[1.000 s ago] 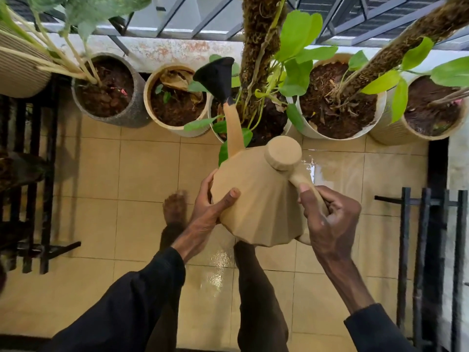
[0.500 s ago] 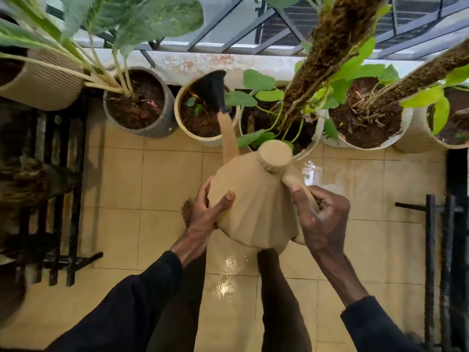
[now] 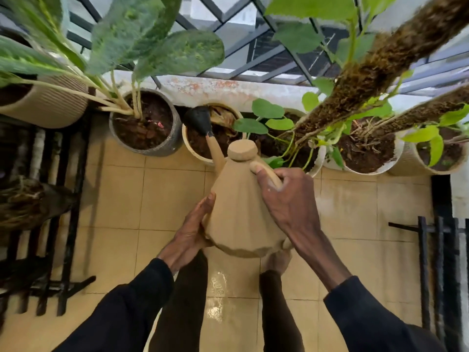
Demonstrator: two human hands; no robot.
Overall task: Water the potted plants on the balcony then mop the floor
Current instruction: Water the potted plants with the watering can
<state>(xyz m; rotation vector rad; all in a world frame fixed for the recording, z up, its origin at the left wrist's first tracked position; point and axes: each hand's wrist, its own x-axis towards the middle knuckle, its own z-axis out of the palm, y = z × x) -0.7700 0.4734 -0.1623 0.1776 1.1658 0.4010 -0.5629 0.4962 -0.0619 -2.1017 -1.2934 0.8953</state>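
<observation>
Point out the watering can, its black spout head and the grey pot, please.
watering can (image 3: 236, 207): head view, middle of its tan body.
black spout head (image 3: 199, 120): head view, side of the black rose.
grey pot (image 3: 165, 148): head view, front of its outer wall.

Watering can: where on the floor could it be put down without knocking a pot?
Bare tiles lie between the black rack, the grey pot and the left hand on the watering can. Another bare patch lies before the white pot, beside the right-hand rack. Along the wall the pots stand packed edge to edge.
</observation>
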